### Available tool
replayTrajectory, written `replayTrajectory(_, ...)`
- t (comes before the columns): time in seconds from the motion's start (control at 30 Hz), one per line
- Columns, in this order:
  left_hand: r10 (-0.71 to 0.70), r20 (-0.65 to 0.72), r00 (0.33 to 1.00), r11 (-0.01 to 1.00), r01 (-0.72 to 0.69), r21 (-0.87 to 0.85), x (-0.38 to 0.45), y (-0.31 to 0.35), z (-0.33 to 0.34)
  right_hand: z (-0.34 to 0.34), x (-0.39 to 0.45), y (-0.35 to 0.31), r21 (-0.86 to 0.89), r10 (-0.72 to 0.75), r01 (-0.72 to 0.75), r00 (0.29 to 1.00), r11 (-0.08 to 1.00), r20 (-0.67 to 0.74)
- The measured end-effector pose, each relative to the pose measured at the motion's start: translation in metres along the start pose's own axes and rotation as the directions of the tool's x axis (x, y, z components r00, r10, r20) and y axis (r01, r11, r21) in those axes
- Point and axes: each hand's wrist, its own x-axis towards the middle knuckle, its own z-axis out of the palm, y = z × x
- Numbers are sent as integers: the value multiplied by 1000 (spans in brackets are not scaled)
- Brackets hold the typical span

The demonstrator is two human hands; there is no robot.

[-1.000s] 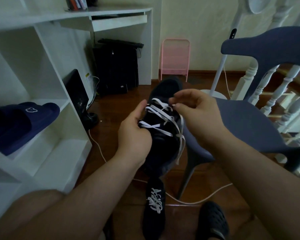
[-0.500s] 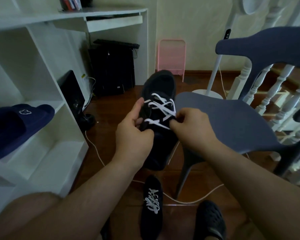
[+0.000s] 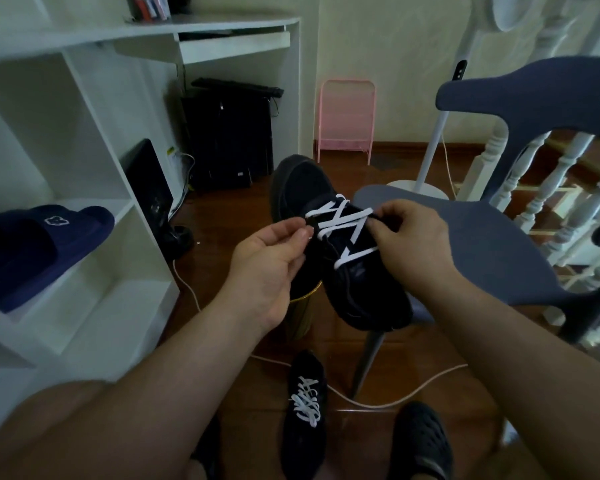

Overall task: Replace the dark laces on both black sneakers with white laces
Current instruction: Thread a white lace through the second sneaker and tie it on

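A black sneaker (image 3: 357,282) is held up in mid-air over the front of a blue chair (image 3: 471,251), toe pointing away. A white lace (image 3: 343,225) criss-crosses its upper eyelets. My left hand (image 3: 267,265) pinches the lace at the sneaker's left side. At the right side, my right hand (image 3: 413,237) grips the lace and the shoe's edge. The second black sneaker (image 3: 303,420), laced in white, lies on the wooden floor below.
A white shelf unit (image 3: 84,209) with a navy slipper (image 3: 39,251) stands on the left. A gold bin (image 3: 302,317) sits under the shoe. A white cable (image 3: 378,400) crosses the floor. A black clog (image 3: 423,445) is at the bottom right. A fan stand (image 3: 430,161) and stair railing (image 3: 568,188) are behind the chair.
The sneaker has tilted, heel now lower right. My left hand left the shoe's side and now pinches the lace. My right hand moved to the lace's right side.
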Motion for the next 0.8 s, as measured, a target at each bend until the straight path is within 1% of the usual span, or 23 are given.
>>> replayTrajectory(0.1, 17, 46, 999, 1000, -18, 23, 3, 5, -4, 5, -1, 3, -34, -58, 61, 996, 998, 73)
replayTrajectory(0.17, 52, 60, 997, 990, -60, 131, 7, 14, -8, 4, 0, 3, -52, -73, 76, 996, 996, 52)
replayTrajectory(0.2, 81, 37, 996, 985, -85, 148, 11, 22, -11, 2, 1, 3, -49, -65, 67, 997, 997, 31)
replayTrajectory(0.23, 112, -6, 994, 989, -111, 95, 17, 32, -17, 0, 2, 3, -42, -54, 55, 998, 998, 11)
replayTrajectory(0.27, 126, -64, 990, 991, -129, -44, 23, 44, -25, -2, 3, 3, -39, -43, 43, 999, 998, -3)
replayTrajectory(0.3, 118, -117, 986, 964, -142, -225, 29, 56, -33, -4, 3, 2, -37, -36, 36, 999, 999, -14)
replayTrajectory(0.33, 120, -153, 981, 928, -165, -335, 33, 65, -41, -4, 2, 1, -32, -36, 36, 999, 999, -21)
replayTrajectory(0.37, 144, -178, 973, 924, -196, -327, 37, 70, -47, -4, 0, 1, -22, -41, 41, 999, 999, -26)
replayTrajectory(0.4, 179, -205, 962, 961, -216, -172, 39, 69, -50, -4, -2, -1, -12, -51, 50, 998, 999, -30)
replayTrajectory(0.43, 239, -206, 949, 970, -225, 88, 39, 62, -49, -3, -4, -3, -4, -63, 63, 997, 998, -33)
replayTrajectory(0.47, 307, -162, 938, 903, -233, 362, 39, 51, -48, -2, -6, -5, 2, -77, 77, 996, 997, -38)
replayTrajectory(0.5, 341, -74, 937, 787, -242, 568, 37, 41, -44, 0, -7, -7, 3, -95, 95, 995, 995, -45)
replayTrajectory(0.53, 332, 23, 943, 668, -252, 700, 33, 31, -40, 1, -8, -9, -1, -113, 113, 992, 994, -49)
replayTrajectory(0.6, 287, 159, 944, 464, -283, 840, 25, 15, -34, 3, -11, -13, -8, -148, 147, 987, 989, -61)
replayTrajectory(0.63, 292, 180, 939, 391, -289, 874, 22, 10, -32, 3, -13, -15, -6, -165, 165, 984, 986, -68)
replayTrajectory(0.67, 313, 182, 932, 355, -292, 888, 21, 8, -31, 2, -14, -18, -1, -183, 183, 981, 983, -70)
replayTrajectory(0.7, 330, 179, 927, 364, -300, 881, 21, 6, -31, 2, -16, -20, 9, -197, 198, 978, 980, -69)
replayTrajectory(0.77, 332, 177, 927, 419, -313, 852, 25, 4, -33, 1, -19, -23, 36, -212, 214, 975, 976, -61)
replayTrajectory(0.8, 330, 186, 926, 426, -322, 846, 29, 5, -35, 2, -20, -23, 43, -214, 216, 975, 975, -55)
